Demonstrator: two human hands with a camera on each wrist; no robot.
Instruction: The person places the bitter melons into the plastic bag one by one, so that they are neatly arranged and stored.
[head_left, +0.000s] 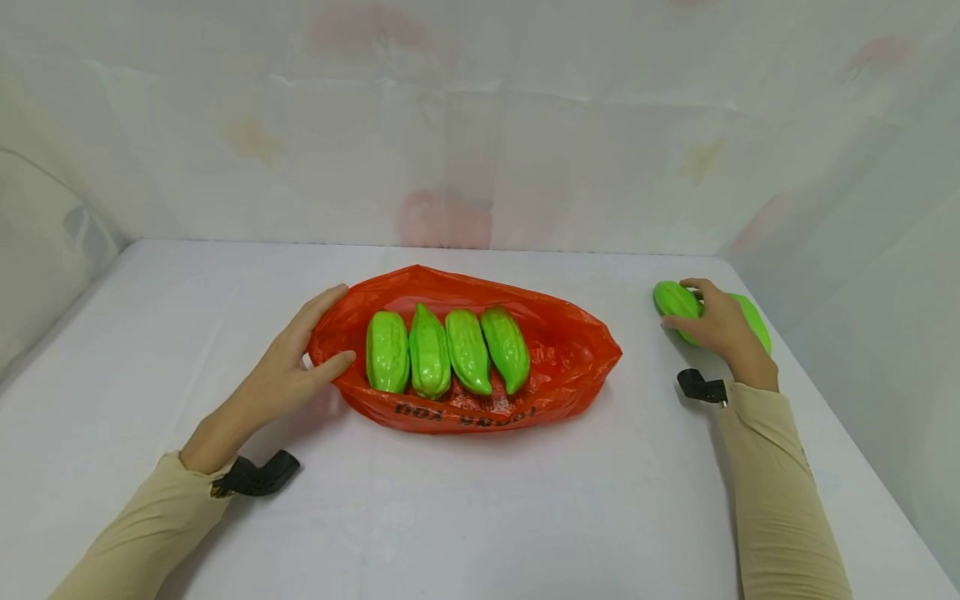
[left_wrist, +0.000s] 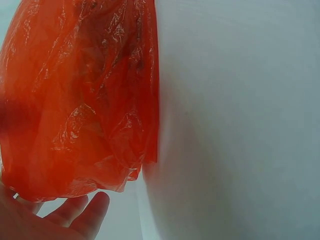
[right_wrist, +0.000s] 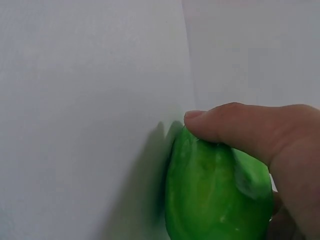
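A red plastic bag (head_left: 570, 392) lies on the table with its mouth spread wide. Several shiny green ridged gourds (head_left: 431, 354) rest side by side in it. My left hand (head_left: 288, 367) is at the bag's left end, thumb and fingers spread apart over its rim. In the left wrist view its fingers (left_wrist: 92, 215) lie right along the edge of the red plastic. On the right, my right hand (head_left: 716, 325) grips another green gourd (head_left: 675, 302), its thumb (right_wrist: 225, 122) across one end. A further green gourd (head_left: 753, 321) shows behind that hand, partly hidden.
A white cloth covers the table (head_left: 480, 508). Pale sheeting (head_left: 525, 167) with faint red and yellow patches rises at the back, and similar sheeting stands along both sides. Black wrist cameras (head_left: 258, 475) sit at both sleeve cuffs.
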